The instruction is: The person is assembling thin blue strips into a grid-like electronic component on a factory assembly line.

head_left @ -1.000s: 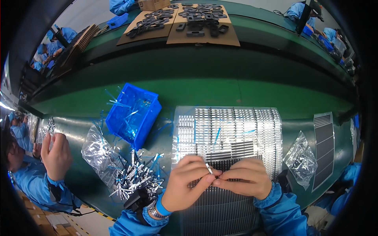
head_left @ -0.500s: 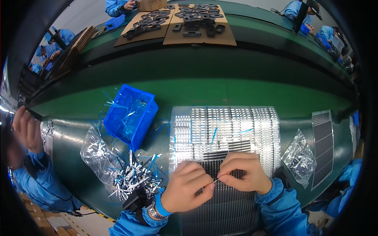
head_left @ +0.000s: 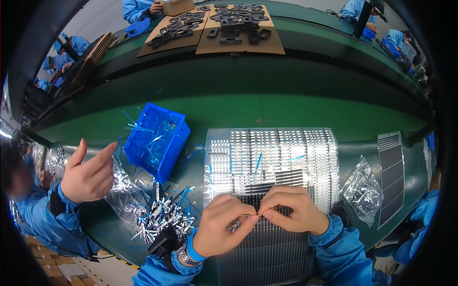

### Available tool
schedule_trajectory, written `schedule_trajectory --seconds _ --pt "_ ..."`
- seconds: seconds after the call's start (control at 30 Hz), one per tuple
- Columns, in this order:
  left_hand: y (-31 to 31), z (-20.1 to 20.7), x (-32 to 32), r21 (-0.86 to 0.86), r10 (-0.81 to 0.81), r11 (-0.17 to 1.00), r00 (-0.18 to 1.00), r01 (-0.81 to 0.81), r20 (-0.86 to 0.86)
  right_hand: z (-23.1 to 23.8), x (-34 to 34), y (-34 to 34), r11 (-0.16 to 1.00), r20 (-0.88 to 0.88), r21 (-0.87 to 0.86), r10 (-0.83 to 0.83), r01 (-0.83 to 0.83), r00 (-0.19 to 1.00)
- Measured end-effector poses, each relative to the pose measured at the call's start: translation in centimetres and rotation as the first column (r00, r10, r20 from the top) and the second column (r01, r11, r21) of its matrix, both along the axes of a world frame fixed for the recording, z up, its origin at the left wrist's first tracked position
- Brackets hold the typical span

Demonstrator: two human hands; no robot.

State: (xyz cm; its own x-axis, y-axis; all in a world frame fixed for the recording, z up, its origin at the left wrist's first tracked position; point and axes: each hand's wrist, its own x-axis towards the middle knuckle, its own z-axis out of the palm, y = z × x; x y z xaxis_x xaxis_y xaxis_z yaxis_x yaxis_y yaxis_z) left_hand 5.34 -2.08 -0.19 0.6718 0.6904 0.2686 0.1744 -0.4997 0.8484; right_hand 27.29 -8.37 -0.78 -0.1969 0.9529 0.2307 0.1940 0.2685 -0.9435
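Over the lower half of a sheet of strips, my left hand (head_left: 222, 228) and my right hand (head_left: 295, 209) meet fingertip to fingertip. Both are closed in a pinch on one thin narrow strip (head_left: 251, 215), seen nearly edge-on; its exact kind is too small to tell. Beneath them lies the sheet (head_left: 281, 148), silvery with small repeated parts in its far half and dark with fine lines in its near half. Several dark strips (head_left: 289, 178) rest across its middle. My left wrist carries a blue band and a metal watch.
Left of the sheet are a pile of silvery strips (head_left: 164, 217) and a blue bin (head_left: 177, 148) holding blue film strips. A co-worker's hand (head_left: 90, 174) reaches in at left. Right lie a clear plastic bag (head_left: 363, 193) and a dark sheet (head_left: 391, 181). Black parts cover cardboard (head_left: 210, 46) behind.
My fingertips have come closer together around the thin strip, which has risen slightly. The co-worker's hand at left has moved right and down, toward the bin, with a finger extended.
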Motion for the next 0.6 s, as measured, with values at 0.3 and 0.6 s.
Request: schedule_trajectory --seconds 0.3,0.6 --pt "0.07 -0.13 0.31 -0.066 -0.031 0.997 0.997 0.036 0.077 0.23 0.21 0.03 0.997 -0.035 -0.049 0.056 -0.058 0.998" --pt "0.23 -0.26 -0.23 -0.186 -0.177 0.958 0.962 0.217 0.208 0.35 0.18 0.10 0.997 -0.017 -0.057 0.047 -0.048 0.999"
